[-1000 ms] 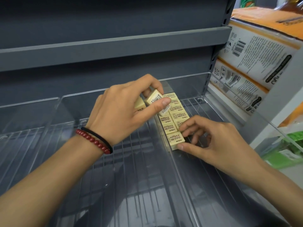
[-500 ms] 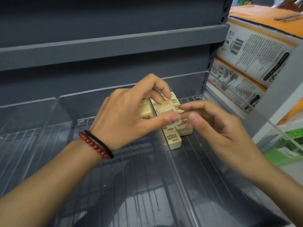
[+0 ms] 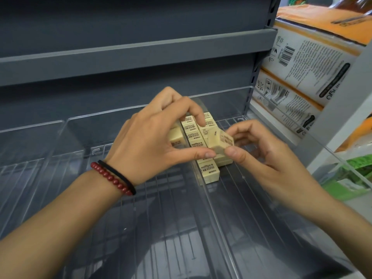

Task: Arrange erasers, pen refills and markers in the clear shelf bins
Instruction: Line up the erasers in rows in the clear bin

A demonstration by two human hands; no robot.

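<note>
Cream erasers with brown print fill a row (image 3: pixel 208 171) along the divider in the right clear shelf bin (image 3: pixel 251 198). My left hand (image 3: pixel 155 137) holds a stack of several erasers (image 3: pixel 192 133) between thumb and fingers above that row. My right hand (image 3: pixel 259 150) pinches one tilted eraser (image 3: pixel 220 142) at the stack's right end, thumb under it. My left thumb tip touches the same eraser. A further eraser (image 3: pixel 223 161) lies beside the row, under my hands.
A clear divider (image 3: pixel 216 222) separates the right bin from the middle bin (image 3: pixel 120 218); another bin lies at the left (image 3: pixel 30 178). A grey shelf (image 3: pixel 141 55) hangs above. White and orange packs (image 3: pixel 306 65) stand at the right, green packets (image 3: pixel 354 178) below them.
My right hand has left the row in the bin, risen to my left hand and taken hold of one eraser from the stack there.
</note>
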